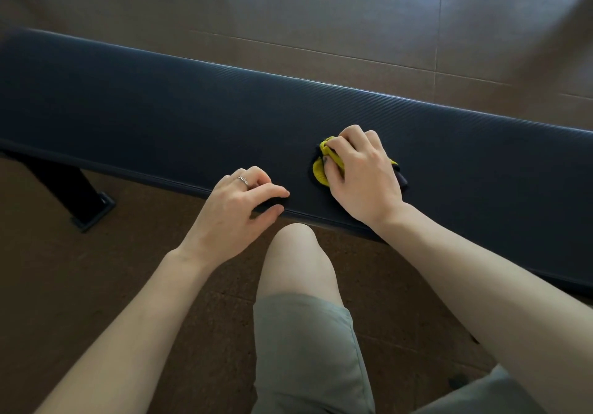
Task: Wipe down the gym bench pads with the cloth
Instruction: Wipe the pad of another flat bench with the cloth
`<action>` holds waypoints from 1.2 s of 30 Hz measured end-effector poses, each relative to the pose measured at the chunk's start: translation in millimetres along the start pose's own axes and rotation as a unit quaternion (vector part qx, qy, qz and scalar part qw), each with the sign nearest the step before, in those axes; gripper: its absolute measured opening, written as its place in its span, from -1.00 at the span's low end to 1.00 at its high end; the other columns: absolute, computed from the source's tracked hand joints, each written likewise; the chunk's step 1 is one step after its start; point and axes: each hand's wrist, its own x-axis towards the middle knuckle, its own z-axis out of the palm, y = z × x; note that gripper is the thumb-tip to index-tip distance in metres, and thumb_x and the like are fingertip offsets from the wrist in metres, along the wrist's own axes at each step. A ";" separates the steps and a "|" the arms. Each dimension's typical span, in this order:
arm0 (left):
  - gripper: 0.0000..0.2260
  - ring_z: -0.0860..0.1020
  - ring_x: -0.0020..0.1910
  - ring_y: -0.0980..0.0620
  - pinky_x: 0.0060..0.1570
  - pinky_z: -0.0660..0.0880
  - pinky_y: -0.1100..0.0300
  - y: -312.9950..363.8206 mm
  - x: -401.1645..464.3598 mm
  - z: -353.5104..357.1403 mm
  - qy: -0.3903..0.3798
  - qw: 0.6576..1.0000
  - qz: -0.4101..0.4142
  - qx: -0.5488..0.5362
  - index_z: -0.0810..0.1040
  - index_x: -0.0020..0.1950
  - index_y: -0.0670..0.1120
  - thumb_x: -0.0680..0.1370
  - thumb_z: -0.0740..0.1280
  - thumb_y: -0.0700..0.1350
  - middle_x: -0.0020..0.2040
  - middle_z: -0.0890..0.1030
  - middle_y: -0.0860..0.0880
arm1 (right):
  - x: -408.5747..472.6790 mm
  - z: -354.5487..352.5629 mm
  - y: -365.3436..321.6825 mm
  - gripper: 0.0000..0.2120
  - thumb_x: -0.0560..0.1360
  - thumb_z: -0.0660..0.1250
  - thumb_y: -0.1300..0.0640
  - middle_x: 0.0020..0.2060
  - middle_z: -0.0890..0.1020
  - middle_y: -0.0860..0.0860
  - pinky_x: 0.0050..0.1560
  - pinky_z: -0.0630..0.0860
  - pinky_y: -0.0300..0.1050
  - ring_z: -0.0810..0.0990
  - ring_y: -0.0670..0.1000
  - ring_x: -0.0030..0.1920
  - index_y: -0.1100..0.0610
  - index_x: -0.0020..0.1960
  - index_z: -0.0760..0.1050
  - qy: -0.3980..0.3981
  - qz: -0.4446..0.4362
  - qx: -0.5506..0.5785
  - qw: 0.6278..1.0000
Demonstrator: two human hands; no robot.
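The right hand (362, 173) has a bunched grip on the yellow cloth (322, 173), pressed on the bench (160, 118). The left hand (237, 208) rests loosely curled on the near edge, holding nothing. Best to push flat, in long strokes.

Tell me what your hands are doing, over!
Right hand grips yellow cloth on bench pad. Left hand rests on pad's near edge. Nothing in the way.

i count one pad (192, 118), one cloth (321, 169), two hands, left (237, 208) and right (362, 173), one ring (243, 181), one bench leg (73, 189), one knee (295, 253).
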 end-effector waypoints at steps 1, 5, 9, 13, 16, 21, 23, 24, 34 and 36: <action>-0.79 0.54 0.02 0.04 0.16 0.48 0.01 0.9 -0.1 -0.2 0.003 1.000 0.001 0.001 0.68 0.20 -0.03 0.56 0.47 -0.07 0.05 0.56 0.03 | -0.4 -0.2 -0.2 -0.79 0.64 0.28 0.08 0.08 0.57 0.08 0.02 0.54 0.02 0.48 0.12 0.02 0.16 0.17 0.60 0.001 0.001 -0.001 1.000; -0.92 0.53 -0.03 0.04 0.11 0.48 -0.03 3.1 1.6 -0.4 0.015 1.000 0.013 0.000 0.65 0.02 -0.04 0.55 0.47 -0.11 0.00 0.55 0.04 | -0.1 -0.9 -0.7 -0.79 0.64 0.28 0.08 0.07 0.57 0.09 0.02 0.54 0.04 0.48 0.13 0.01 0.16 0.16 0.60 0.001 -0.002 -0.003 1.000; -0.81 0.54 0.01 0.04 0.17 0.46 0.02 1.8 -1.2 3.0 0.017 1.000 0.000 -0.004 0.65 0.17 -0.04 0.57 0.45 -0.07 0.04 0.55 0.03 | -0.5 -2.9 -1.3 -0.78 0.64 0.29 0.09 0.09 0.58 0.10 0.03 0.55 0.05 0.50 0.15 0.02 0.17 0.17 0.61 0.001 -0.002 -0.006 1.000; -0.87 0.53 -0.02 0.04 0.13 0.47 0.02 2.6 -1.8 1.9 0.019 1.000 0.009 0.005 0.67 0.09 -0.04 0.56 0.45 -0.06 0.01 0.55 0.03 | -1.2 -3.0 -2.5 -0.79 0.64 0.29 0.09 0.09 0.58 0.10 0.03 0.55 0.05 0.50 0.15 0.03 0.16 0.18 0.60 -0.005 0.001 -0.004 1.000; -0.89 0.48 -0.09 0.06 0.07 0.46 0.02 3.1 -3.4 3.1 0.026 1.000 0.009 0.009 0.57 -0.09 -0.04 0.55 0.48 -0.08 -0.06 0.50 0.07 | -4.0 -3.3 -5.6 -0.80 0.63 0.30 0.09 0.09 0.57 0.10 0.04 0.55 0.07 0.50 0.14 0.03 0.16 0.17 0.60 -0.011 -0.004 0.004 1.000; -0.85 0.43 -0.13 0.04 -0.11 0.40 0.22 0.4 -8.2 -3.1 0.092 0.989 -0.088 -0.081 0.46 -0.09 -0.04 0.61 0.40 -0.12 -0.09 0.44 0.06 | -13.5 3.0 -39.2 -0.79 0.63 0.24 0.10 0.09 0.55 0.09 0.05 0.49 0.09 0.48 0.13 0.01 0.14 0.15 0.59 -0.043 -0.077 0.004 0.996; -0.87 0.44 -0.14 0.04 -0.15 0.37 0.30 -3.1 -6.2 -8.2 0.120 0.981 -0.123 -0.090 0.44 -0.06 -0.04 0.63 0.37 -0.11 -0.08 0.44 0.04 | -15.0 9.3 -53.7 -0.76 0.65 0.17 0.08 0.10 0.54 0.08 0.08 0.46 0.09 0.47 0.13 0.01 0.12 0.16 0.57 -0.062 -0.116 -0.009 0.991; -0.87 0.44 -0.14 0.04 -0.16 0.37 0.33 -5.1 -4.4 -10.4 0.133 0.977 -0.138 -0.094 0.43 -0.05 -0.03 0.65 0.35 -0.10 -0.08 0.44 0.02 | -15.9 11.7 -58.1 -0.75 0.65 0.15 0.08 0.10 0.54 0.08 0.08 0.45 0.10 0.47 0.13 0.01 0.12 0.16 0.56 -0.070 -0.137 -0.015 0.988; -0.88 0.46 -0.07 0.07 -0.11 0.36 0.50 -2.0 1.4 -14.6 0.152 0.970 -0.167 -0.085 0.50 0.08 -0.13 0.71 0.21 -0.13 0.01 0.49 -0.03 | -61.5 -46.3 14.8 -0.85 0.67 0.18 0.25 0.11 0.55 0.07 0.05 0.52 0.04 0.52 0.13 -0.02 0.10 0.13 0.50 -0.149 -0.327 -0.127 0.924; -0.85 0.46 -0.08 0.08 -0.09 0.34 0.48 4.1 7.4 -9.8 0.150 0.970 -0.166 -0.091 0.51 0.05 -0.12 0.71 0.18 -0.13 -0.02 0.49 -0.01 | -55.8 -44.5 11.8 -0.88 0.66 0.23 0.21 0.07 0.57 0.07 0.00 0.51 0.04 0.52 0.13 -0.05 0.11 0.11 0.54 -0.131 -0.306 -0.110 0.936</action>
